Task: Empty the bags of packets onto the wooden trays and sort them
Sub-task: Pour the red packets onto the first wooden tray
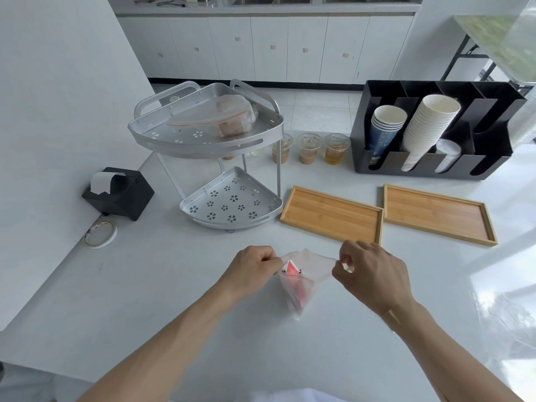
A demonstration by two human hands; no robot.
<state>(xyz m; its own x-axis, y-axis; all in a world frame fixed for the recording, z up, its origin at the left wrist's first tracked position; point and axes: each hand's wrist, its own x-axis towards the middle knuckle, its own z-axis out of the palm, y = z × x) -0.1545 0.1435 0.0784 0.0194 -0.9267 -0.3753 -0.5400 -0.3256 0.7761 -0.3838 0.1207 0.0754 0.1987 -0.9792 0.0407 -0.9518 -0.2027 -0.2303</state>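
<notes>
Both hands, left hand [251,268] and right hand [369,272], pinch the bag's [301,281] mouth.

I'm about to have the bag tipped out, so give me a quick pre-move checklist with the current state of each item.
1. Both hands on the bag: ok. Left hand and right hand pinch the top corners of the small clear bag.
2. Bag mouth open: cannot tell.
3. Packets inside: ok, red packets show through.
4. Landing spot free: ok. The near wooden tray and the far wooden tray hold nothing.
5. Bag over a tray: not ok, it hangs over the counter.
6. Second bag: not ok, unemptied on the metal rack.
</notes>
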